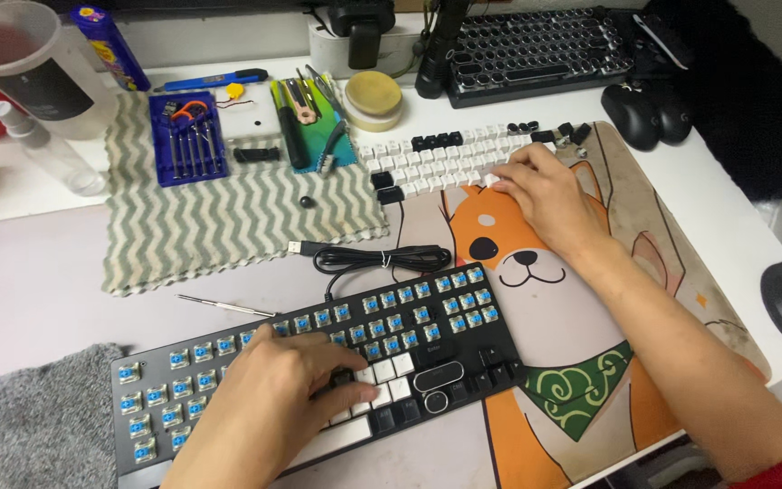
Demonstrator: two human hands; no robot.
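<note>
While the left hand's fingers [355, 385] pressed down, empty, on a keycap in the lower rows of the black keyboard [319, 380], the left hand [269, 407] covered the keys beneath it. Most of the board's blue switches stood bare; a few white and black caps sat fitted near its middle. The right hand [545, 195] reached further back, its fingers curled loosely upon the loose keycaps [436, 163] laid in rows at the top edge of the dog-printed desk mat [590, 344]. A coiled cable [382, 260] lay between, on the tabletop [47, 272].
</note>
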